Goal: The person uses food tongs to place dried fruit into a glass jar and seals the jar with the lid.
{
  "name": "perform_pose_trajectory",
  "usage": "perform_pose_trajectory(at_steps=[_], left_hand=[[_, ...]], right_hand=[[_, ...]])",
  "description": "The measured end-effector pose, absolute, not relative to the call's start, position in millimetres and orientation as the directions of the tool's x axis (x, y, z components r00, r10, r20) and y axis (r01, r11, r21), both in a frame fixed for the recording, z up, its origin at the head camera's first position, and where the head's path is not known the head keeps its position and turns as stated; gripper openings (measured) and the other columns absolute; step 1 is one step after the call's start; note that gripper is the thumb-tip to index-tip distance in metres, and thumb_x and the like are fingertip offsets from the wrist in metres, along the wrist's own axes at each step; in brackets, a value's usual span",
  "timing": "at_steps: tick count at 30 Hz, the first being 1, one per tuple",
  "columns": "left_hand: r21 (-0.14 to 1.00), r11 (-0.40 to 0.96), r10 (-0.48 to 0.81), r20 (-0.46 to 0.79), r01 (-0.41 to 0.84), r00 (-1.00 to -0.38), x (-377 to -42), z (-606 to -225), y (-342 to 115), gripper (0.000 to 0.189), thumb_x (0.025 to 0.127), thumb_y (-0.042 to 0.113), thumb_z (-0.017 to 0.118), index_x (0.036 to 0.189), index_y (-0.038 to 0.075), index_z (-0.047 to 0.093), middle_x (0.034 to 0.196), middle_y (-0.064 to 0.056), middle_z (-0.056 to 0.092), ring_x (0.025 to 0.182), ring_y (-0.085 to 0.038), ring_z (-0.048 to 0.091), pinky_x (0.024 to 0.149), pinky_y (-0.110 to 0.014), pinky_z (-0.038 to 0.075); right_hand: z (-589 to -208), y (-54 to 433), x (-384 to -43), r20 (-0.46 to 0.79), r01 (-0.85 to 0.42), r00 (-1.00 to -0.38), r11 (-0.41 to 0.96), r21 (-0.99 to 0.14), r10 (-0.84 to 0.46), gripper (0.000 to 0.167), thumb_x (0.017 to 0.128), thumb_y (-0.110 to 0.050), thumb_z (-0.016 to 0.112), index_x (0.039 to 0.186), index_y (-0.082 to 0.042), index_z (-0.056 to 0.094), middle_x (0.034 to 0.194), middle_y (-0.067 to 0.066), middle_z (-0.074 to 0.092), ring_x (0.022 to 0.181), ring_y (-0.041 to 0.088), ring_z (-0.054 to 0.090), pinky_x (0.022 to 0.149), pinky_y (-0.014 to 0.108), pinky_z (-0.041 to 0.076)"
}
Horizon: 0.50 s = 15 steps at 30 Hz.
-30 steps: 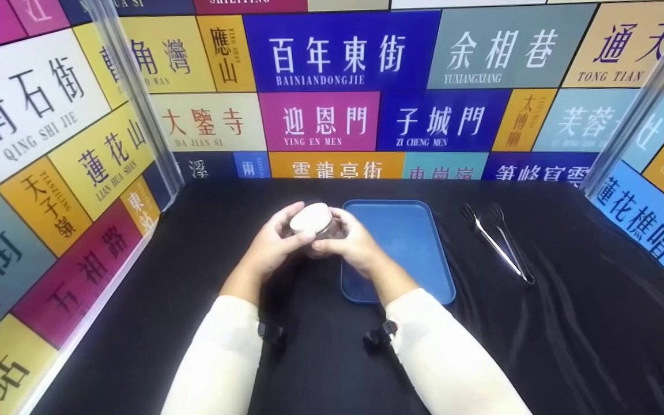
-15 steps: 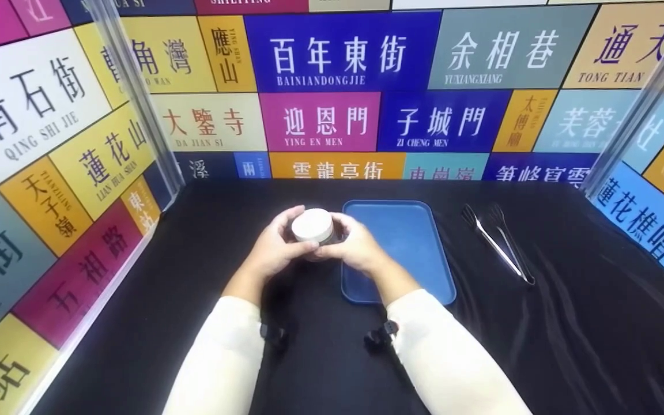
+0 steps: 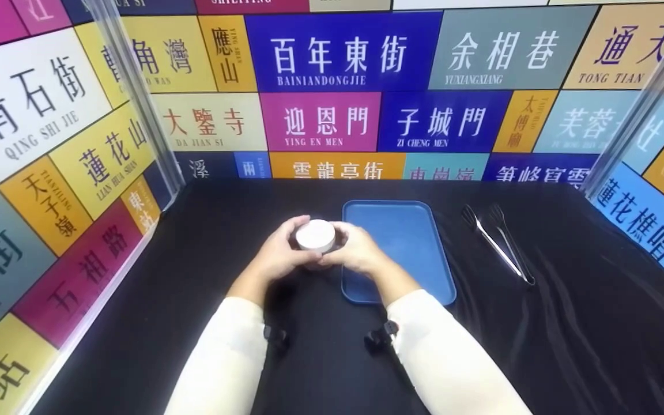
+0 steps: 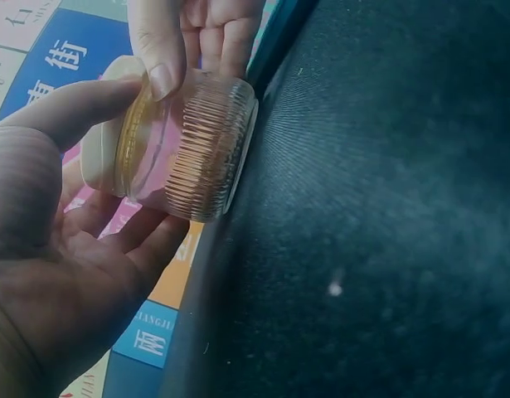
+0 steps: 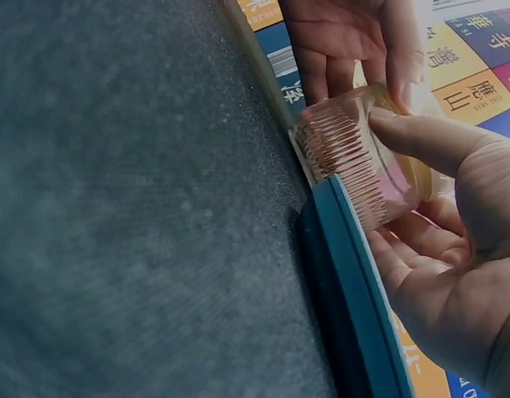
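Between both hands, left of the tray, is a clear ribbed jar with a white lid [image 3: 316,235]. My left hand [image 3: 282,253] curls round its left side, with the thumb near the lid's edge. From the other side my right hand [image 3: 358,249] grips it, its thumb on the clear wall below the lid. The wrist views show the jar's ribbed lower wall [image 4: 209,149] and its base close to the black cloth; whether it touches is hard to tell. The ribs look brownish, and any contents cannot be made out.
A blue tray [image 3: 404,248] lies right of the jar, partly under the right forearm. Farther right, metal tongs [image 3: 502,242] with dark tips lie on the black cloth [image 3: 320,357]. Printed sign panels [image 3: 320,121] stand behind and at both sides.
The jar was tilted and higher in the frame a second ago. Both hands have brought it slightly nearer to me and more upright. Tray and tongs have not moved.
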<state>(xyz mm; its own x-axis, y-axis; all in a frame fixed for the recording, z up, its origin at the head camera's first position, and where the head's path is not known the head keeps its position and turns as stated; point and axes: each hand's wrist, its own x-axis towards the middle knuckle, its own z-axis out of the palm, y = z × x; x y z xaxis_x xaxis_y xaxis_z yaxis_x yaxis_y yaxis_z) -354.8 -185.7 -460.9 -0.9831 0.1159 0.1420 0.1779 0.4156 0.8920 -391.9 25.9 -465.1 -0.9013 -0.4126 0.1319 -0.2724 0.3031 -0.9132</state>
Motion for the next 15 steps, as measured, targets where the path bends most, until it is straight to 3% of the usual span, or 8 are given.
perform_pose_trajectory(at_steps=[9,15], left_hand=[[0.889,0.418,0.137,0.144,0.189,-0.98,-354.8,-461.1,-179.8,0.091,0.081,0.019,0.093,0.16,0.011,0.047,0.164,-0.012,0.052,0.151,-0.029,0.049,0.132,-0.05,0.033],[0.884,0.426,0.145,0.146,0.195,-0.979,-354.6,-463.7,-179.1,0.098,0.081,0.021,0.093,0.164,0.017,0.042,0.167,-0.01,0.049,0.155,-0.029,0.046,0.133,-0.052,0.03]], right_hand=[[-466.7,31.7,-392.4,0.128,-0.28,-0.906,0.344,-0.896,-0.404,0.083,0.072,-0.01,0.096,0.147,-0.006,0.061,0.144,0.013,0.069,0.132,0.03,0.065,0.12,0.045,0.049],[-469.2,32.5,-392.5,0.125,-0.29,-0.904,0.371,-0.882,-0.41,0.086,0.072,-0.014,0.097,0.149,-0.006,0.059,0.147,0.013,0.067,0.136,0.031,0.063,0.123,0.046,0.045]])
